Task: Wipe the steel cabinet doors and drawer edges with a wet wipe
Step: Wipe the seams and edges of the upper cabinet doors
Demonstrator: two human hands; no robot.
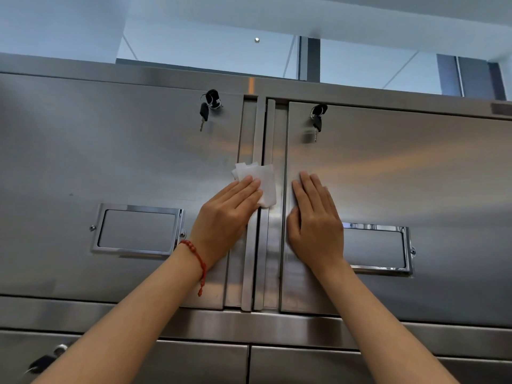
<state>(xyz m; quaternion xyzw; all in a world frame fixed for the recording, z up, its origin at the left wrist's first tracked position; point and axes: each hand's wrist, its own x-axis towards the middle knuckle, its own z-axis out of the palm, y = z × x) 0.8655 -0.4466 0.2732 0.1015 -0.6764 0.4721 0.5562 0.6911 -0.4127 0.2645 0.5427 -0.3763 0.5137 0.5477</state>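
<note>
Both hands lie flat with straight fingers: the left hand (225,214) presses the wet wipe (259,184) on the left door (110,167) edge, the right hand (315,220) rests on the right door (415,176).

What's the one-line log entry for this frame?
step: wiping door edges | left hand: presses wipe flat at centre seam | right hand: flat on right door, bare

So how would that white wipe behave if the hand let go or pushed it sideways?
Likely floppy: the wet wipe shows uneven, folded layers. Probably very light, so it might cling to the steel briefly or drop. Under the left hand, whose flat fingers press it, it should slide easily.
</note>
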